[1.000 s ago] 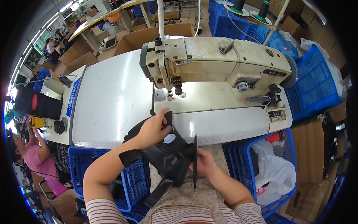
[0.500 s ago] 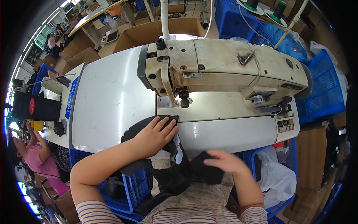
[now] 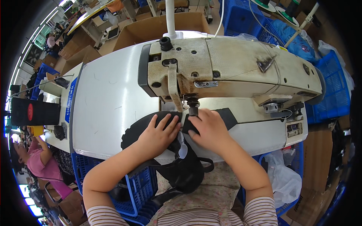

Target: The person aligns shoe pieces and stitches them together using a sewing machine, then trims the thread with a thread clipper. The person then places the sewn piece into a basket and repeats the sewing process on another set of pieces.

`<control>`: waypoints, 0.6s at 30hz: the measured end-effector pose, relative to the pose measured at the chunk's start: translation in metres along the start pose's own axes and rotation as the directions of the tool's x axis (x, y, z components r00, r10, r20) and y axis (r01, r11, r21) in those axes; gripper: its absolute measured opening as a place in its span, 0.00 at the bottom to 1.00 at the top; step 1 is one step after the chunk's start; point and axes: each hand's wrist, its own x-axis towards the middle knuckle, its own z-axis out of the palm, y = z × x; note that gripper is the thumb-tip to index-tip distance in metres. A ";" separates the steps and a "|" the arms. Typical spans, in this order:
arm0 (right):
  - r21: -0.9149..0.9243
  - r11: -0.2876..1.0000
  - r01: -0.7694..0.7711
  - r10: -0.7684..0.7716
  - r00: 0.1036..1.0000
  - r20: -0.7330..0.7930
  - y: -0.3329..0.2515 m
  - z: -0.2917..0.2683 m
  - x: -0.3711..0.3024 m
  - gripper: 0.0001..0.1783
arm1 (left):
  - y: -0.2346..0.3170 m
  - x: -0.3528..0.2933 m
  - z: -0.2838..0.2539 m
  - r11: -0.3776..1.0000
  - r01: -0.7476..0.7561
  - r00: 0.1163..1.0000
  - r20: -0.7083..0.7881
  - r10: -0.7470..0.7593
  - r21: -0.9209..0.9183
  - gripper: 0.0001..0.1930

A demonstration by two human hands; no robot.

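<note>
My left hand (image 3: 160, 136) lies flat with fingers spread on a curved black piece of material (image 3: 136, 130), pressing it to the sewing machine's white bed (image 3: 102, 109). Its fingertips are just left of the needle area. My right hand (image 3: 209, 130) has its fingers bent over a flat black panel (image 3: 227, 117), right beside the other piece and under the machine head. A black knob-ended bar (image 3: 193, 107) comes down close to its fingertips. Joined black work with straps (image 3: 184, 173) hangs off the bed's near edge over my lap. The needle tip is hard to make out.
The beige sewing machine arm (image 3: 241, 60) spans the bed. Blue baskets (image 3: 135, 192) stand below at both sides, one with a clear plastic bag (image 3: 281, 177). A cardboard box (image 3: 162, 32) is behind the bed. At far left sits another person (image 3: 43, 162) in pink.
My right hand has moved up and forward from the bed's near edge, carrying the black panel beside the left piece. My left hand stays nearly in place; the view has shifted slightly.
</note>
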 end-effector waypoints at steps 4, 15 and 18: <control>-0.025 1.000 0.009 -0.012 0.994 -0.104 -0.002 0.007 -0.004 0.25 | 0.001 0.003 0.007 0.995 0.036 0.997 -0.061 -0.042 -0.093 0.27; -0.019 1.000 0.021 -0.023 0.996 -0.087 0.003 0.015 -0.011 0.20 | -0.002 -0.005 0.022 0.930 0.049 0.980 -0.162 -0.115 -0.365 0.28; -0.017 1.000 0.023 -0.024 0.996 -0.090 0.004 0.015 -0.010 0.19 | -0.003 -0.005 0.021 0.937 0.030 0.981 -0.168 -0.094 -0.348 0.28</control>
